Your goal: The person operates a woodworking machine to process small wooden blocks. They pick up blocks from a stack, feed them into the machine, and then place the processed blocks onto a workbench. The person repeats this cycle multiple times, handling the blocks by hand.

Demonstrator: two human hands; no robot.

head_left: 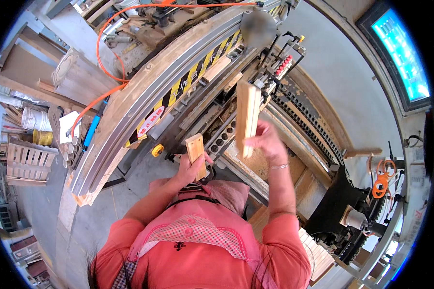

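My left hand (190, 168) is closed around a short wooden block (196, 148), holding it upright just in front of my waist. Higher and to the right, my right hand (266, 140) grips a longer wooden piece (246, 115) by its lower part. This piece stands nearly upright and shows lengthwise lines along its edge; whether it is one profiled piece or several laid together, I cannot tell. The two pieces are apart from each other. Behind the right hand's piece lies a woodworking machine (219, 140) with a row of round holes along a metal bar.
A long wooden-edged rail (130, 101) with a yellow-and-black striped strip runs along the left. Chain tracks (318, 126) cross the machine on the right, below a lit screen (401, 53). An orange hose (99, 43) hangs over the rail. Stacked wood strips (318, 253) lie at lower right.
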